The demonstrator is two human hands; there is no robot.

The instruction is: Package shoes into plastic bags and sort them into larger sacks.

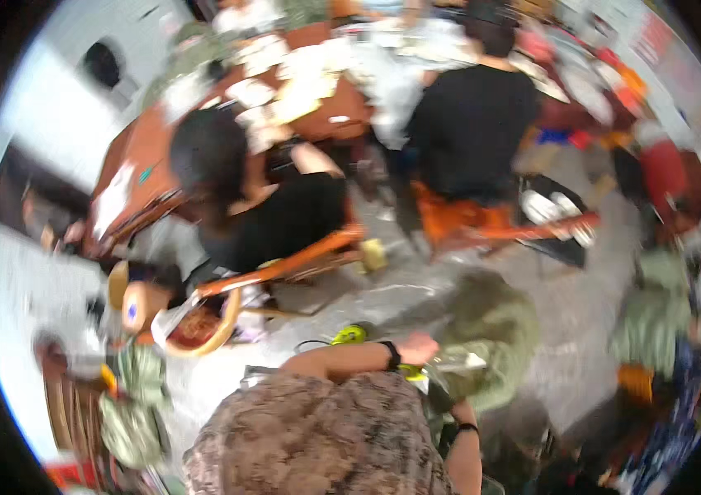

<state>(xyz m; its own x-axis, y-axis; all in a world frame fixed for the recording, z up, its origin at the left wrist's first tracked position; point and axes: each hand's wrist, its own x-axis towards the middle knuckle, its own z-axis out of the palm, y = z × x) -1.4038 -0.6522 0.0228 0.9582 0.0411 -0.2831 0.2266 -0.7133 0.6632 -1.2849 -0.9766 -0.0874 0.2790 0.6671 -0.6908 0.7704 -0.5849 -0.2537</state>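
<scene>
My left hand (418, 349) reaches across in front of my body, a dark band on its wrist. It is at the near left edge of a crumpled olive-green sack (503, 338) on the floor. My right hand (463, 410), also with a dark band, is lower and to the right, beside the sack's near edge and a dark strip of material (439, 398). Blur smears the fingers of both hands, so I cannot tell what they hold. A yellow-green object (350, 333) with a dark cord lies left of my left hand.
Two people in black sit ahead on wooden chairs, one chair (301, 262) nearer and left. A brown table (334, 111) bears pale piles. A round basket (202, 326) stands at the left, green sacks (132, 429) below it. More green cloth (656, 305) lies at the right.
</scene>
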